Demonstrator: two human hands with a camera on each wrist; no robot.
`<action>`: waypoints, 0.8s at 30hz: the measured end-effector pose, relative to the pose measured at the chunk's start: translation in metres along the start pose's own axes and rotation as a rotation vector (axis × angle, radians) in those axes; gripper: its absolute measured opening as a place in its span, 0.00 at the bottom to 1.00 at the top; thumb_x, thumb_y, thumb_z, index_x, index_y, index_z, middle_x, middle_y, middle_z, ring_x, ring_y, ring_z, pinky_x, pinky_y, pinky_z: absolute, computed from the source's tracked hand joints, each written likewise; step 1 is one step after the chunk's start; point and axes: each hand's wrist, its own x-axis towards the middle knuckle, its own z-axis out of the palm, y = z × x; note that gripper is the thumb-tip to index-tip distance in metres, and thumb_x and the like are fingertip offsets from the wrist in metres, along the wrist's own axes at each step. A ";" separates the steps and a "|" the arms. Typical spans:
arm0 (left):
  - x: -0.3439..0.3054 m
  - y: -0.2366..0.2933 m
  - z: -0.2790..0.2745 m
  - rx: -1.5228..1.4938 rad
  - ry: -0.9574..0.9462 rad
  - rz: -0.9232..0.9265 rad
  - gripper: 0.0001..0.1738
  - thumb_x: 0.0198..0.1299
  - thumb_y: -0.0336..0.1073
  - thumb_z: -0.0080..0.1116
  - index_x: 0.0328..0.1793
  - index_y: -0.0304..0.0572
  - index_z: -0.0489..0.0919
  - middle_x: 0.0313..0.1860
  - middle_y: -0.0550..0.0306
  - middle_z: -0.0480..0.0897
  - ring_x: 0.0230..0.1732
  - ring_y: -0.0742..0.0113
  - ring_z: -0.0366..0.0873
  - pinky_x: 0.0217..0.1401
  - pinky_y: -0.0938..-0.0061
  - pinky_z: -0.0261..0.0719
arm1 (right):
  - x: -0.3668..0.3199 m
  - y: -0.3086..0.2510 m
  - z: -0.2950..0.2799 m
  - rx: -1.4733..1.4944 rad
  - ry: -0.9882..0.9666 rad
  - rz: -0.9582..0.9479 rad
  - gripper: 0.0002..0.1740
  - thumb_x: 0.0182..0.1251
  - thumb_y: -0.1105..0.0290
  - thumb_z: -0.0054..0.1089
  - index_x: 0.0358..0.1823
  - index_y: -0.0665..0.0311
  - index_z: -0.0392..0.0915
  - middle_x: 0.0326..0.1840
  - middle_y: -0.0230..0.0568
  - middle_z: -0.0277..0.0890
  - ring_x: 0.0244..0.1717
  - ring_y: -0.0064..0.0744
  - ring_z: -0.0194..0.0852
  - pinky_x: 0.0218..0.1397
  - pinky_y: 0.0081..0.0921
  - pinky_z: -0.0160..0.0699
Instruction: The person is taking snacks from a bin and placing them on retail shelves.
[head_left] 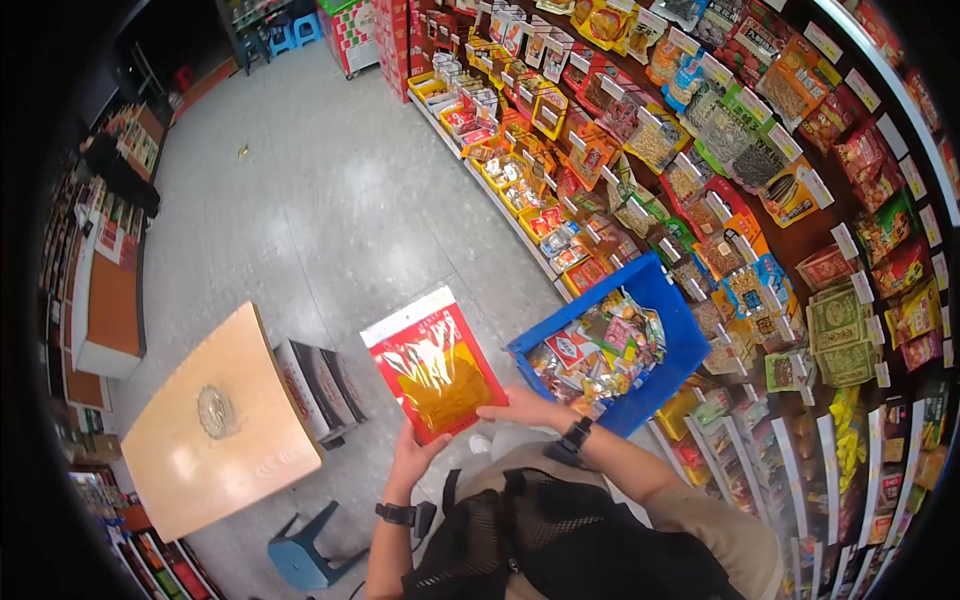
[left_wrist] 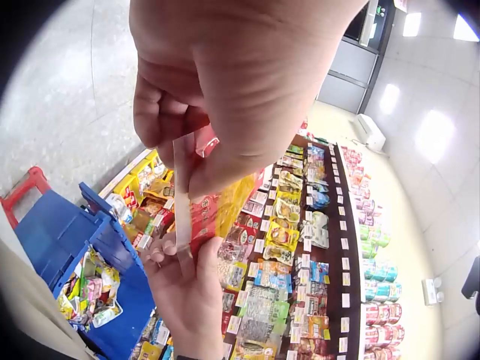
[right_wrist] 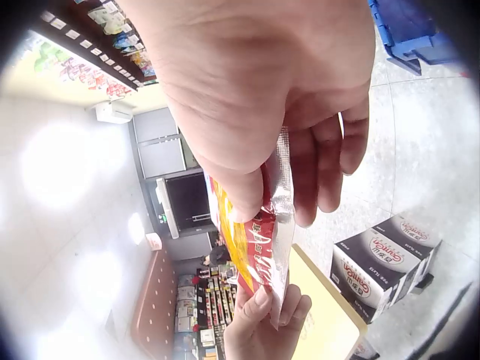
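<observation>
A flat red snack bag point(head_left: 432, 372) with a clear window showing yellow-orange contents is held up in front of the body. My left hand point(head_left: 412, 460) grips its lower left corner, thumb on the front face. At the lower right edge, my right hand point(head_left: 532, 408) pinches the bag between thumb and fingers. In the left wrist view the bag point(left_wrist: 201, 221) is seen nearly edge-on between both hands, its pale sealed edge towards the camera. The right wrist view shows the bag's silvery back point(right_wrist: 281, 217) and part of its yellow window.
A blue crate point(head_left: 690, 340) full of small packaged snacks stands at the right, beside shelves of bagged goods point(head_left: 740, 130). On the left are a light wooden table point(head_left: 190, 470), dark printed boxes point(head_left: 312, 390) and a blue stool point(head_left: 305, 550). Grey tiled floor point(head_left: 300, 190) stretches ahead.
</observation>
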 end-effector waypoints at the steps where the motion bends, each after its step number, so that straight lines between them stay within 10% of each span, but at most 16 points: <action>1: 0.009 0.004 -0.003 0.023 -0.001 -0.044 0.37 0.55 0.19 0.66 0.71 0.35 0.63 0.65 0.51 0.74 0.66 0.63 0.73 0.69 0.67 0.71 | 0.002 0.000 0.000 0.008 0.041 0.015 0.22 0.69 0.52 0.62 0.43 0.68 0.81 0.34 0.35 0.82 0.38 0.22 0.79 0.46 0.24 0.77; 4: 0.044 -0.002 -0.015 0.079 0.000 -0.186 0.34 0.55 0.21 0.66 0.67 0.38 0.67 0.52 0.59 0.80 0.46 0.73 0.79 0.45 0.77 0.80 | 0.015 -0.002 -0.006 0.087 0.145 0.028 0.21 0.69 0.53 0.62 0.42 0.69 0.81 0.32 0.36 0.83 0.35 0.23 0.80 0.42 0.24 0.78; 10: 0.150 0.037 -0.036 0.244 -0.081 -0.232 0.30 0.54 0.24 0.67 0.64 0.41 0.71 0.42 0.64 0.82 0.34 0.78 0.76 0.32 0.82 0.73 | 0.088 0.003 -0.069 0.114 0.099 0.057 0.19 0.68 0.55 0.63 0.40 0.67 0.83 0.32 0.36 0.83 0.38 0.23 0.80 0.44 0.22 0.77; 15: 0.251 0.123 -0.056 0.287 -0.161 -0.258 0.32 0.53 0.21 0.63 0.66 0.41 0.70 0.44 0.64 0.81 0.36 0.78 0.76 0.34 0.81 0.74 | 0.174 -0.047 -0.131 0.407 0.106 -0.167 0.28 0.69 0.56 0.62 0.63 0.67 0.73 0.58 0.34 0.78 0.56 0.22 0.75 0.60 0.25 0.74; 19: 0.324 0.177 -0.064 0.170 -0.182 -0.203 0.36 0.50 0.19 0.59 0.70 0.41 0.68 0.48 0.62 0.80 0.42 0.75 0.77 0.42 0.79 0.75 | 0.232 -0.113 -0.179 0.861 0.235 -0.398 0.27 0.73 0.61 0.57 0.67 0.66 0.68 0.65 0.37 0.73 0.64 0.24 0.70 0.66 0.26 0.69; 24: 0.392 0.199 -0.081 0.005 -0.110 -0.188 0.35 0.54 0.22 0.57 0.72 0.40 0.66 0.63 0.55 0.76 0.64 0.64 0.72 0.68 0.69 0.68 | 0.289 -0.162 -0.227 0.741 0.361 -0.395 0.22 0.73 0.66 0.58 0.64 0.67 0.70 0.61 0.34 0.75 0.59 0.23 0.73 0.64 0.25 0.72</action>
